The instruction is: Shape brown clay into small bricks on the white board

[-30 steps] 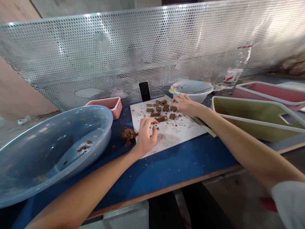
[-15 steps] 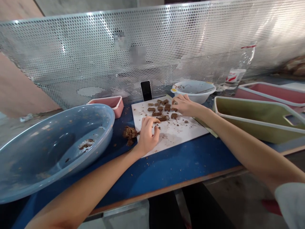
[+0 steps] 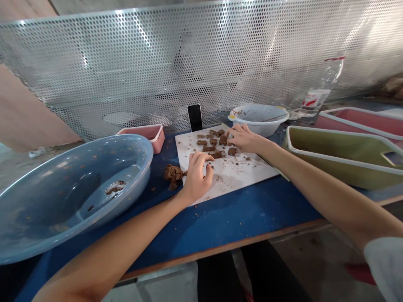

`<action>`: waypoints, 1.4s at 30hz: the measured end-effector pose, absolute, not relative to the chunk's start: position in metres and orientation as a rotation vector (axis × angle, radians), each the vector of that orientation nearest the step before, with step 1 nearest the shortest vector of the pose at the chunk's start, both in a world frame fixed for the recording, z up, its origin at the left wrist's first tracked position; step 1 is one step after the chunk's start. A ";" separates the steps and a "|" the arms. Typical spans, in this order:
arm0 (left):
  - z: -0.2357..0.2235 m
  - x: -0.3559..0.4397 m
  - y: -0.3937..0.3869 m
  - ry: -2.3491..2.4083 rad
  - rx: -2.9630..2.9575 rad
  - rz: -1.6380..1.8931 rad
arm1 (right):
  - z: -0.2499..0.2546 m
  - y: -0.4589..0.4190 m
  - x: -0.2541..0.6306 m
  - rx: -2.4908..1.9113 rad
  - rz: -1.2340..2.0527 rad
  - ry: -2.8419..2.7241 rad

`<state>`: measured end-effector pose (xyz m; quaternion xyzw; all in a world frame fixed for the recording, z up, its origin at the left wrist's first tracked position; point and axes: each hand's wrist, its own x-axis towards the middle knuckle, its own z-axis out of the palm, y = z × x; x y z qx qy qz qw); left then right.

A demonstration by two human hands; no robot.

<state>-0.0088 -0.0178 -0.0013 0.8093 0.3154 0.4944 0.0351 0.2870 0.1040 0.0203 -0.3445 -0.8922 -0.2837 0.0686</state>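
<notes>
My left hand (image 3: 198,175) hovers over the near left part of a white board (image 3: 241,178), fingers curved, with a gap between thumb and fingertips. Just past its fingertips lies a long brown clay-like piece (image 3: 217,154). Toward the far right of the board, my right hand (image 3: 244,138) has its fingers bent downward and apart. Its fingertips are beside a brown lump (image 3: 223,139); whether they touch it I cannot make out. Several small brown blocks (image 3: 202,142) and crumbs are spread about the board. A larger rough brown clump (image 3: 172,174) rests at the board's left edge.
On the left stands a large blue basin (image 3: 135,147), with a small pink bin (image 3: 159,138) behind it. A phone (image 3: 195,118) leans on the perforated metal screen (image 3: 126,75). Toward the right are a white bowl (image 3: 267,126), a plastic bottle (image 3: 317,94) and a green bin (image 3: 330,163).
The whole view has shifted slightly, with things sitting a little farther right. Both hands keep nearly the same pose over the board, and the brown pieces stay in place.
</notes>
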 end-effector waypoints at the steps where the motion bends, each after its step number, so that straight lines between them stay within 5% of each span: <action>1: -0.001 -0.009 -0.018 0.968 2.489 1.519 | 0.020 0.104 0.287 -1.037 -0.859 -2.688; 28: 0.002 -0.008 -0.021 0.988 2.501 1.499 | 0.019 0.105 0.284 -1.069 -0.968 -2.677; 42: 0.001 -0.008 -0.020 0.991 2.500 1.489 | 0.021 0.107 0.286 -1.130 -0.774 -2.698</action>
